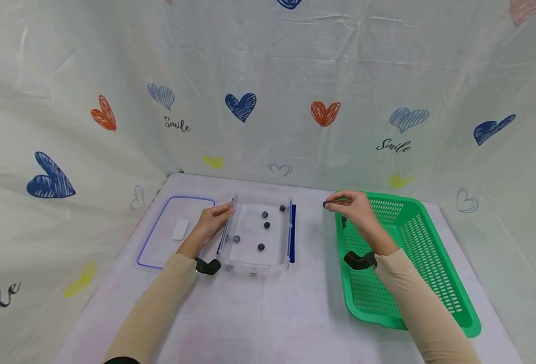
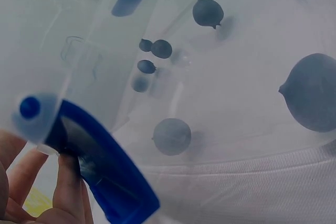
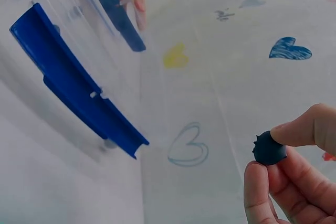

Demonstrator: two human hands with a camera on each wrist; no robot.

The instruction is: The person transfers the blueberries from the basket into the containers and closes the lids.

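Note:
My right hand point(image 1: 351, 205) pinches a dark blueberry point(image 3: 270, 148) between thumb and fingers, above the far left corner of a green basket point(image 1: 410, 202). The berry's small spiky crown shows in the right wrist view. Left of it stands a clear plastic container point(image 1: 254, 265) with blue side latches point(image 1: 292, 232). Several blueberries point(image 1: 260, 247) lie scattered inside. At the container's left wall, my left hand point(image 1: 213, 222) grips the rim, its fingers beside a blue latch point(image 2: 100, 166) in the left wrist view. Another dark berry point(image 1: 344, 221) shows in the basket near its left wall.
A clear lid with a blue seal point(image 1: 158, 222) lies flat on the table left of the container, with a white rectangle point(image 1: 180, 229) on it. Behind the table hangs a pale sheet point(image 1: 277, 146) printed with hearts.

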